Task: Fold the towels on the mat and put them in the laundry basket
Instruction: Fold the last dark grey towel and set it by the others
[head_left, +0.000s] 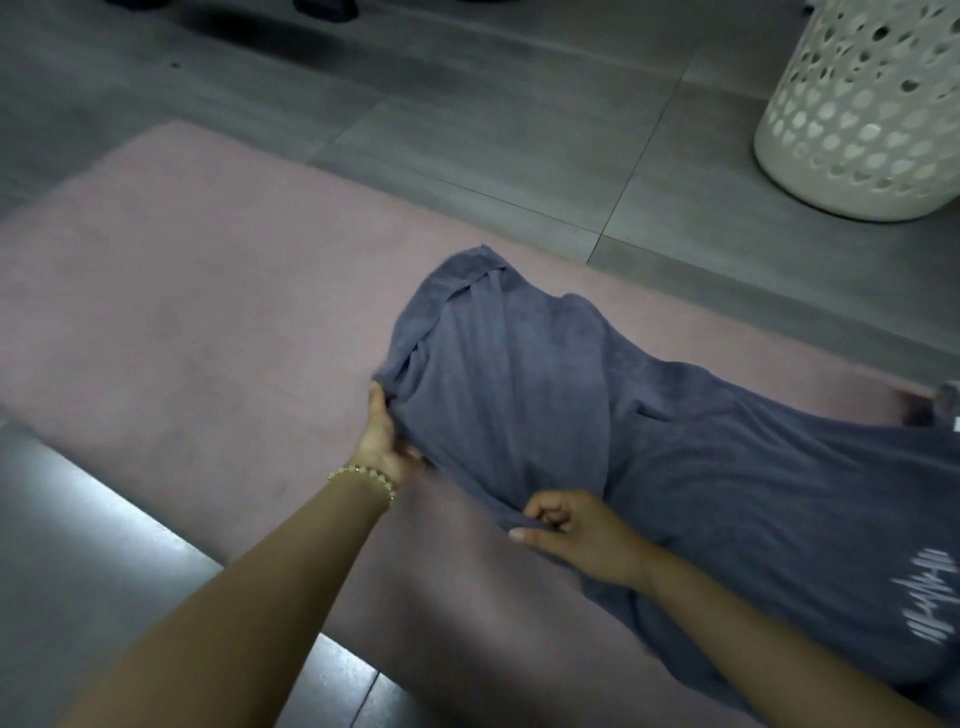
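Right hand (582, 535) and left hand (382, 441), fingers pinching the towel (519, 395); it runs lengthwise along the mat (182, 312).

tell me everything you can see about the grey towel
The towel is blue-grey, soft terry-looking cloth, rumpled and not yet folded. It lies spread on the pink mat, running from the middle toward the lower right, where it leaves the picture. White embroidered marks show near its right end. Its far end is bunched with an overlapping flap. The left hand grips its left edge and the right hand pinches its near edge, lifting the cloth slightly. The white basket stands apart from it on the floor.
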